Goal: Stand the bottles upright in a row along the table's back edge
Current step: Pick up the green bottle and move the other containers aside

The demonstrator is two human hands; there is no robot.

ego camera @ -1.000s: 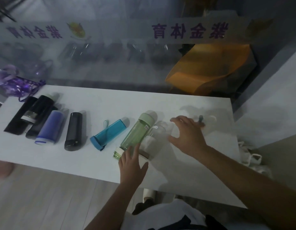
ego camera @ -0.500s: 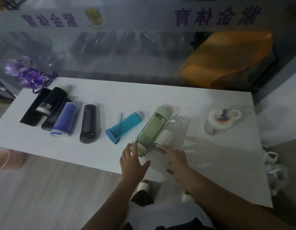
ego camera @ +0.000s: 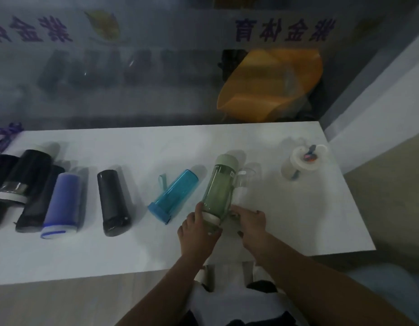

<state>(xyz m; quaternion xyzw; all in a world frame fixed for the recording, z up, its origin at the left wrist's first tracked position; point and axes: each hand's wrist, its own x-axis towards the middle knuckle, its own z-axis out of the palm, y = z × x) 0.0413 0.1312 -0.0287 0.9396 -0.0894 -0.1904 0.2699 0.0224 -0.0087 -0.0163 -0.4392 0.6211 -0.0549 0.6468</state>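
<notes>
Count on the white rectangular table (ego camera: 297,220): nine bottles, eight lying and one upright.

Lying, left to right:
- three black cylindrical bottles (ego camera: 36,184), bunched
- one blue white-capped bottle (ego camera: 62,203)
- one black matte flask (ego camera: 113,203)
- one translucent blue bottle (ego camera: 174,192)
- one translucent green plastic bottle (ego camera: 217,189), frame centre
- one clear plastic bottle (ego camera: 245,176) touching it

Upright at right: clear white-lidded bottle (ego camera: 302,161).

Left hand (ego camera: 199,229) grasps the green bottle's white near end. Right hand (ego camera: 250,222) is curled beside it – its grasp cannot be told.

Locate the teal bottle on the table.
In the head view the teal bottle lies on its side near the table middle, between the lone black bottle (left) and the green bottle (right).
</notes>
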